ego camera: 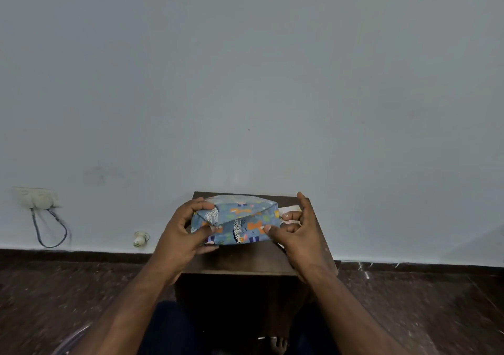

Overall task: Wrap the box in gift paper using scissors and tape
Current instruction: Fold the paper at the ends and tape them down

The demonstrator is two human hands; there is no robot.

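Observation:
A box wrapped in blue gift paper with orange and white animal prints sits on a small dark wooden table. My left hand grips the box's left end, thumb on the near face and fingers curled over the top. My right hand holds the right end, thumb pressing the near face and fingertips pinching the folded paper at that end. A diagonal fold of paper runs across the near face. No scissors or tape are visible.
A pale sheet lies on the table behind my right hand. The table stands against a light grey wall. On the wall to the left are a socket with a looped cable and a small white fitting. Dark floor surrounds the table.

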